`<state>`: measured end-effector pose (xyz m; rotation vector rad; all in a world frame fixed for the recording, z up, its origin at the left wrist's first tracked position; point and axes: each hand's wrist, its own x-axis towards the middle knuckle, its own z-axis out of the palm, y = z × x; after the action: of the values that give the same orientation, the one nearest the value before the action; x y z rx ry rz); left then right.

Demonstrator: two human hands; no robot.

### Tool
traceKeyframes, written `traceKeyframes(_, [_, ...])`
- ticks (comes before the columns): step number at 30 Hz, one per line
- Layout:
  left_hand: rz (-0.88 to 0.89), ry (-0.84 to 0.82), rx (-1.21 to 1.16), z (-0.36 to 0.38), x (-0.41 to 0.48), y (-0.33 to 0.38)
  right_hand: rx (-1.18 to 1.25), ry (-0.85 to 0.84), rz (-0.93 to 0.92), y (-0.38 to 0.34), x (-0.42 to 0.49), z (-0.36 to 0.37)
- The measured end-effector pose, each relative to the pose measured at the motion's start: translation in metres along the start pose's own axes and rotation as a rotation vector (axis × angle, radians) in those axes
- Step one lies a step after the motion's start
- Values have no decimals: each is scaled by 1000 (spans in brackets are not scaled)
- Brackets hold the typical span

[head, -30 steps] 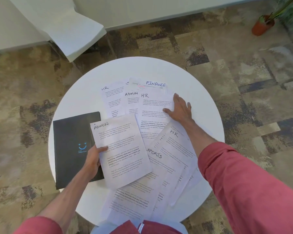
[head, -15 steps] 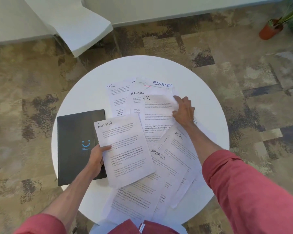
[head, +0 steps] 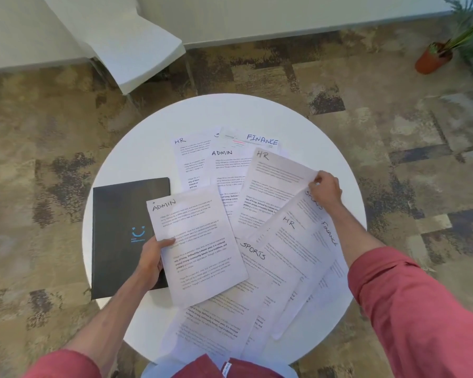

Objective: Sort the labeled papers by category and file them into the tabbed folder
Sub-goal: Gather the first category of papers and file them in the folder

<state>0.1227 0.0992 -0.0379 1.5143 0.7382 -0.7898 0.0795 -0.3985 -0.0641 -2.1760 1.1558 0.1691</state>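
Observation:
Several labeled papers lie spread over a round white table [head: 137, 165]. My left hand [head: 152, 259] grips the left edge of an ADMIN sheet [head: 200, 241], which partly covers the closed black folder [head: 118, 230]. My right hand [head: 324, 189] pinches the right corner of an HR sheet [head: 273, 184] and lifts that corner off the pile. Under it show a SPORTS sheet [head: 260, 266], another HR sheet [head: 292, 236] and a FINANCE sheet [head: 329, 236]. At the back lie an HR sheet [head: 191, 156], an ADMIN sheet [head: 227, 165] and a FINANCE sheet [head: 260, 140].
A white chair [head: 131, 47] stands behind the table at the left. A potted plant [head: 434, 57] sits on the carpet at the far right. More papers [head: 213, 328] hang over the table's near edge by my lap.
My right hand went from lying flat on the pile to pinching the HR sheet's right corner and raising it. The left hand keeps holding the ADMIN sheet.

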Motion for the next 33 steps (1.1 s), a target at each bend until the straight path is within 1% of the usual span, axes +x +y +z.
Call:
traceKeyframes(2, [-4,5,0,1,-1,1,27,0,54,5,-3,-6])
traceKeyframes(4, [-5,9,2,2,-1,1,70,12,69,5,-3,-9])
traceKeyframes(8, [5,2,6,6,1,4,225,64,57,-3,3,-7])
traceKeyframes(10, [12,-3,5,6,3,6,242,77,29,-8,4,-3])
traceKeyframes(17, [26,-5,-11,9,-1,13,-2,20,19,3,-11,-2])
traceKeyframes(18, [21,14,-32,2,5,15,-51,19,-7,-8,-8,6])
traceKeyframes(19, [14,32,-54,-4,10,17,-97,35,-38,-19,-4,14])
traceKeyframes(22, [16,30,-113,-2,5,20,-178,178,-171,-37,0,17])
traceKeyframes(23, [20,26,-140,-2,5,22,-190,186,-225,-45,2,19])
traceKeyframes(24, [22,18,-159,-1,4,23,-207,160,-279,-55,4,22])
traceKeyframes(26, [21,-1,-190,2,3,24,-271,55,-393,-77,7,31])
traceKeyframes(28, [22,-3,-207,4,3,26,-344,-36,-465,-98,9,43])
traceKeyframes(30, [37,-12,-217,3,2,31,-393,-105,-462,-117,7,58])
traceKeyframes(33, [56,-33,-206,0,3,36,-456,-172,-388,-133,7,80])
